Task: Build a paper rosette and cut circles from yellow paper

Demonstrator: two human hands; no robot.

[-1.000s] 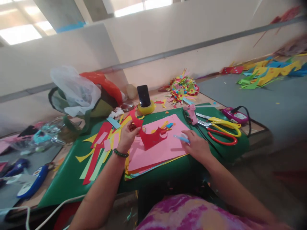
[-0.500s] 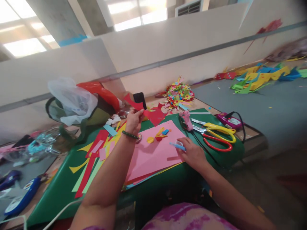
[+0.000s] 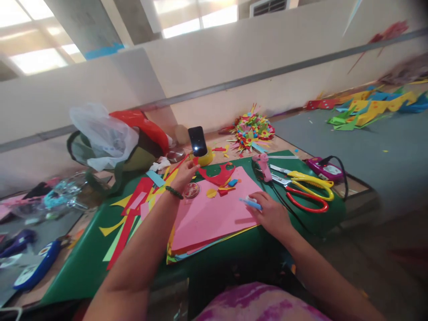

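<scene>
My left hand point(image 3: 186, 174) reaches over the far left corner of a pink paper sheet point(image 3: 210, 216), its fingertips closed on the left end of a red paper cut-out point(image 3: 219, 175) that lies low over the sheet's far edge. A dark bead bracelet is on that wrist. My right hand point(image 3: 270, 214) rests on the sheet's right edge, fingers curled around a small light-blue piece point(image 3: 249, 203). Small yellow, red and blue scraps point(image 3: 220, 191) and a round lid point(image 3: 191, 190) lie between the hands.
Everything sits on a green mat point(image 3: 80, 267). Yellow scissors point(image 3: 312, 180), red scissors point(image 3: 309, 203) and a pink glue gun point(image 3: 263, 165) lie to the right. A phone point(image 3: 197, 140) stands behind, beside a colourful paper ornament point(image 3: 252, 129). Plastic bags point(image 3: 103, 133) and paper strips point(image 3: 133, 209) sit left.
My left hand lifted the red cut-out off the pink sheet, swung it up toward the phone, then lowered it onto the sheet's far edge. My right hand stayed in place.
</scene>
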